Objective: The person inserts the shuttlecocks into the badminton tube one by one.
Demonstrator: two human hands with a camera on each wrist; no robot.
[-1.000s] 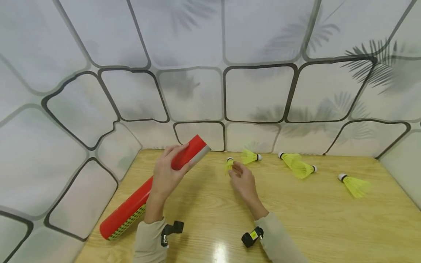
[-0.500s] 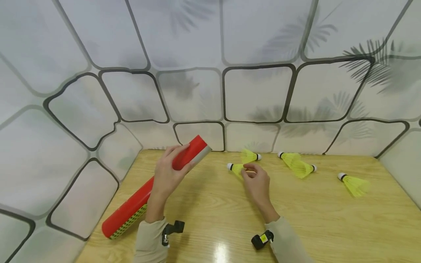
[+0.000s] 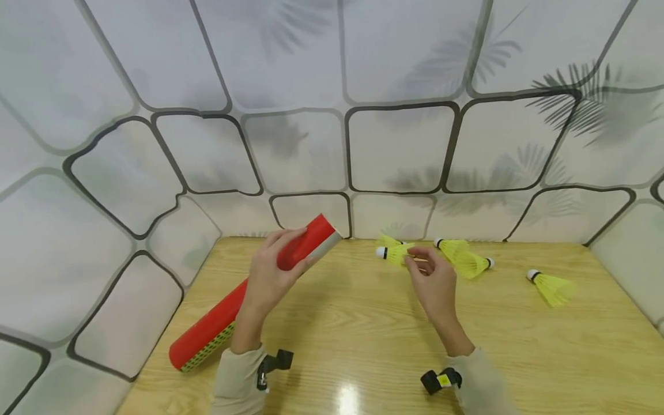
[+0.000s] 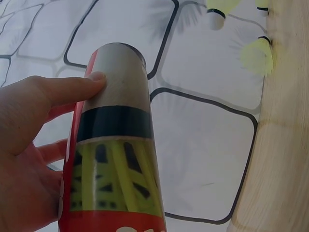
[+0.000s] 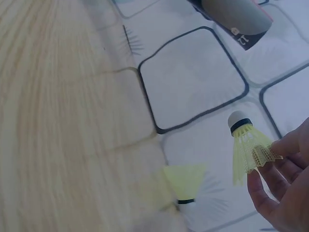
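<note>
Mesh shuttlecock (image 5: 247, 148) farther from cylindrical tube (image 3: 212, 323)

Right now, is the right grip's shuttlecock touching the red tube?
Apart. Head view: table shows plainly between the held shuttlecock and the red tube.

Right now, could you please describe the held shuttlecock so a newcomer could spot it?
Over the wooden table, right of the red shuttlecock tube, find the right hand. It pinches the yellow shuttlecock by its skirt, white tip pointing left. Unlike the four shuttlecocks lying on the table, this one is held.
</note>
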